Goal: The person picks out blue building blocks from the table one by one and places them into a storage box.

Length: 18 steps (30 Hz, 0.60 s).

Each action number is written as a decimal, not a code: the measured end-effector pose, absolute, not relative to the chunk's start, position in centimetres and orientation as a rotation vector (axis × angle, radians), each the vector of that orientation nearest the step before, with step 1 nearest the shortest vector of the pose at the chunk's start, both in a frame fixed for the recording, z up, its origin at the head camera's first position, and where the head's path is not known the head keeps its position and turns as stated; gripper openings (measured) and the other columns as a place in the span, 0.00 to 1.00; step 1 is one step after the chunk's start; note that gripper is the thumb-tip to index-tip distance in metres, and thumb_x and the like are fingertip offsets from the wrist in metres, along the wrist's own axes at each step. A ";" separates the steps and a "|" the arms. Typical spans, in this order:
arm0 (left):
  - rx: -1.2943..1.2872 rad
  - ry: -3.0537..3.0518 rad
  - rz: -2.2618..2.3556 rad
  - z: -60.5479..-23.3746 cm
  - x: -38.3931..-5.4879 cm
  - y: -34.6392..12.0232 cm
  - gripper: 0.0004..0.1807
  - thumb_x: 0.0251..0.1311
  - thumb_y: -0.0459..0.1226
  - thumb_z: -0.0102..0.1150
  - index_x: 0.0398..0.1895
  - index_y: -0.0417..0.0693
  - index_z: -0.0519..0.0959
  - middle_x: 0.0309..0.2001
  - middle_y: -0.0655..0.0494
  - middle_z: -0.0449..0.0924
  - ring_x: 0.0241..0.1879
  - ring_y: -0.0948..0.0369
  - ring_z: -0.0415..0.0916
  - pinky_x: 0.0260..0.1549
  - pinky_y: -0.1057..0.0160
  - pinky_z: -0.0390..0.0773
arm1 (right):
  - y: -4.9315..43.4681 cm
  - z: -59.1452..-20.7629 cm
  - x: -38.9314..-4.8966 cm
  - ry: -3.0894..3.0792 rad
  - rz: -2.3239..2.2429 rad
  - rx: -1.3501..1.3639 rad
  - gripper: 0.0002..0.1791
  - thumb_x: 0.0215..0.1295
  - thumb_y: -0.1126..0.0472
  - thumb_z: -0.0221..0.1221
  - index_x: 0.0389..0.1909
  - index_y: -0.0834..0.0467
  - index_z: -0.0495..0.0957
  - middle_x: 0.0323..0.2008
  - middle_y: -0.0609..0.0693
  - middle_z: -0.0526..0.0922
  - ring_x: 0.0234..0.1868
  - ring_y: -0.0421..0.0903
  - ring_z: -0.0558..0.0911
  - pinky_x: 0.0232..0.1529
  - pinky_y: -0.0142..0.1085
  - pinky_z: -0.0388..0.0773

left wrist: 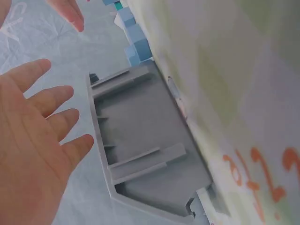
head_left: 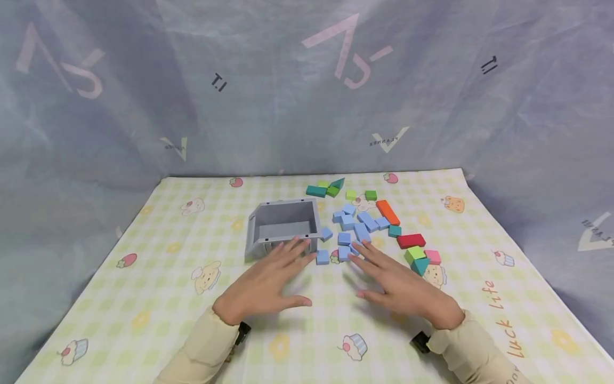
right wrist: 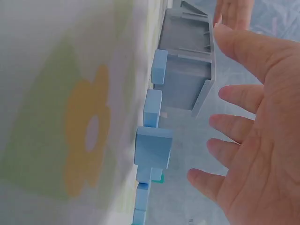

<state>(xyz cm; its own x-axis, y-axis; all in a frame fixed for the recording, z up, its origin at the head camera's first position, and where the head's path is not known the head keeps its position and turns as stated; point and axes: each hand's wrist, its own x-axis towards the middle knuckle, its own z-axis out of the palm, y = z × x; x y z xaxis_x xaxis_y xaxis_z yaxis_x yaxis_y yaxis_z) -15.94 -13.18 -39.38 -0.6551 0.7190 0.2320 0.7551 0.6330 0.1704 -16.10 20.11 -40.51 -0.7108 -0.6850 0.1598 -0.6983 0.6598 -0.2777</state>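
Observation:
Both hands hover over the table with fingers spread, holding nothing. My left hand (head_left: 268,280) is just in front of a grey plastic bin (head_left: 283,230), its fingertips overlapping the bin's front in the head view. In the left wrist view the bin's ribbed outer side (left wrist: 140,112) stands beyond the fingers. My right hand (head_left: 398,282) is close to a loose group of light blue blocks (head_left: 344,238), some hidden behind its fingers. The right wrist view shows a blue block (right wrist: 153,146) on the table, beside the spread fingers.
Right of the blue group lie an orange-red block (head_left: 387,213), a red block (head_left: 411,241), a pink block (head_left: 433,257) and a teal triangular block (head_left: 420,266). Green and teal blocks (head_left: 316,191) are at the back. A patterned cloth (head_left: 163,298) covers the table; a grey curtain (head_left: 268,106) hangs behind.

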 end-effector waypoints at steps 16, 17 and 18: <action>-0.524 -2.468 -0.645 -38.8 -18.8 -19.8 0.15 0.52 0.37 0.76 0.42 0.41 0.85 0.41 0.52 0.84 0.43 0.52 0.81 0.43 0.51 0.80 | 23.8 -39.5 -18.3 -2.889 0.609 0.743 0.42 0.62 0.58 0.69 0.74 0.60 0.59 0.70 0.62 0.63 0.65 0.61 0.68 0.59 0.57 0.71; -0.499 -2.511 -0.675 -39.0 -18.9 -19.9 0.16 0.53 0.38 0.75 0.43 0.41 0.85 0.42 0.52 0.84 0.44 0.52 0.82 0.44 0.51 0.80 | 23.7 -39.6 -18.3 -2.900 0.616 0.753 0.41 0.62 0.59 0.69 0.73 0.61 0.61 0.69 0.62 0.64 0.66 0.61 0.68 0.59 0.58 0.71; -0.478 -2.549 -0.705 -39.2 -19.1 -20.0 0.17 0.54 0.38 0.75 0.45 0.41 0.85 0.44 0.52 0.84 0.46 0.52 0.81 0.46 0.51 0.79 | 23.5 -39.8 -18.4 -2.905 0.616 0.769 0.40 0.61 0.60 0.70 0.72 0.61 0.63 0.68 0.62 0.65 0.65 0.62 0.68 0.59 0.58 0.71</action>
<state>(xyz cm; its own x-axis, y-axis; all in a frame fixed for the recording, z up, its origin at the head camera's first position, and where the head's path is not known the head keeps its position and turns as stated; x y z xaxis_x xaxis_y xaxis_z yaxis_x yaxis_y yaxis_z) -19.06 -19.99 -39.25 -0.8387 0.2056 0.5043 0.4354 0.8094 0.3941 -18.37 23.47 -39.77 -0.8718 -0.4593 0.1704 -0.4889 0.7940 -0.3613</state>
